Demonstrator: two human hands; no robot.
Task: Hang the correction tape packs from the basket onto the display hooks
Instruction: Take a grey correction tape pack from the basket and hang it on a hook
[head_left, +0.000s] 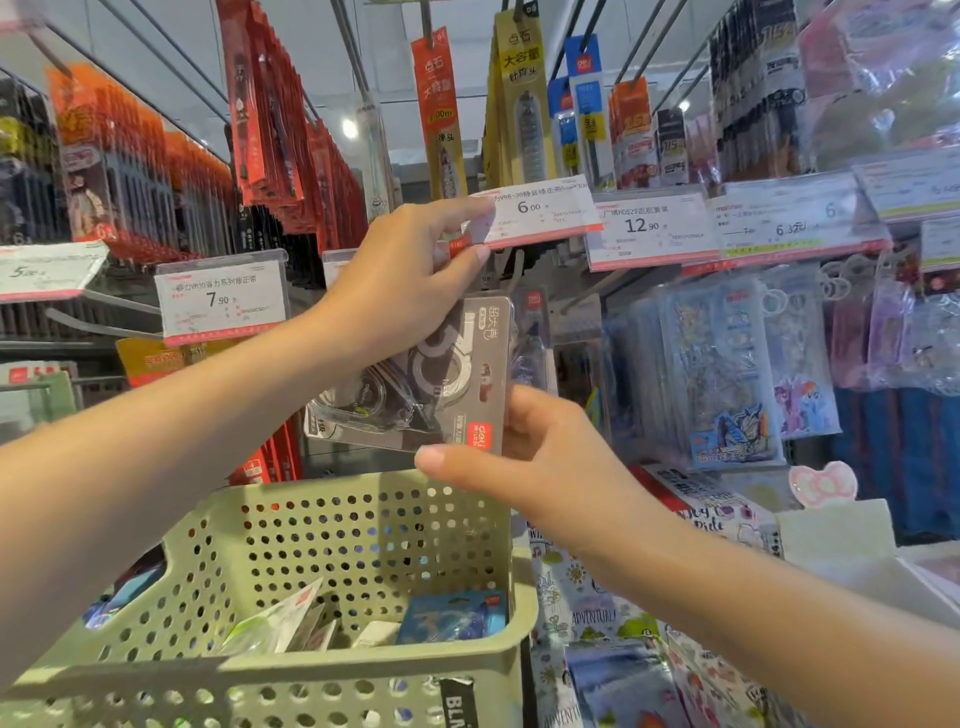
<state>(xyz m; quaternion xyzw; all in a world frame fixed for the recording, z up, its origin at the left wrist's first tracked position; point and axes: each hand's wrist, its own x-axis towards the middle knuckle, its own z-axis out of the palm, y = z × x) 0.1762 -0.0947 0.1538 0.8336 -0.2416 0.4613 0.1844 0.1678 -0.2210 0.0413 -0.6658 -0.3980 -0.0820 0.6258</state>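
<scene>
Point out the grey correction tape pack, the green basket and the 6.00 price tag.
grey correction tape pack (457, 379), head view, card front.
green basket (332, 499), head view, perforated back wall.
6.00 price tag (540, 210), head view, printed face.

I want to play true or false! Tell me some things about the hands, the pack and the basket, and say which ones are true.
1. Both hands hold the grey correction tape pack. True: the left hand pinches its top, the right hand holds its lower corner.
2. The green basket has nothing in it. False: a blue pack and other packs lie inside.
3. The price tag by the left hand's fingertips reads 6.00. True.
4. The grey pack lies in the basket. False: it is held up above the basket, in front of the shelf.
</scene>
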